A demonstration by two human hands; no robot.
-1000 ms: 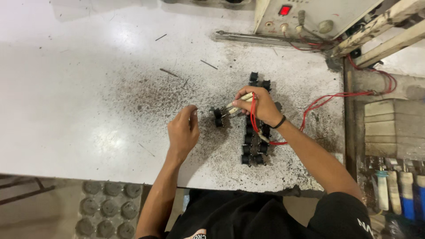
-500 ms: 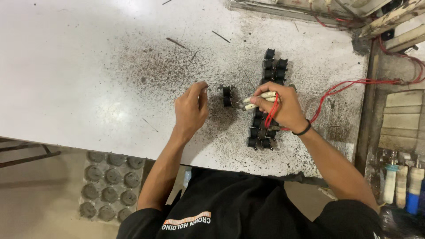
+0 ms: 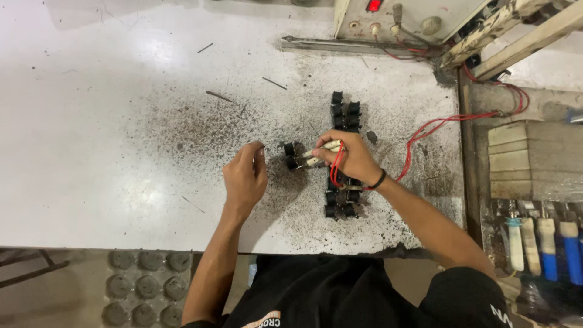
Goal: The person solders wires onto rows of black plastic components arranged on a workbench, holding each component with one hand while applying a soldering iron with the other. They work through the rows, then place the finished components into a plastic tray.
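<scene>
Your right hand (image 3: 355, 159) is clamped on two pale test probes (image 3: 322, 153) with red leads (image 3: 437, 124), tips pressed to two small black switches (image 3: 290, 155) just off its fingertips on the bench (image 3: 121, 121). Your left hand (image 3: 245, 178) rests curled and empty just left of those switches, forearm angled inward. Rows of black switches (image 3: 343, 115) lie under and beyond your right hand.

Place: a small electrical workshop.
Worktop (image 3: 109, 121): white, scuffed, peppered with dark metal grit.
Behind the worktop: a grey test box (image 3: 401, 18) with a red light.
Right of the box: red wires (image 3: 449, 121), wooden battens (image 3: 522, 30), blue-handled tools (image 3: 546, 243).
</scene>
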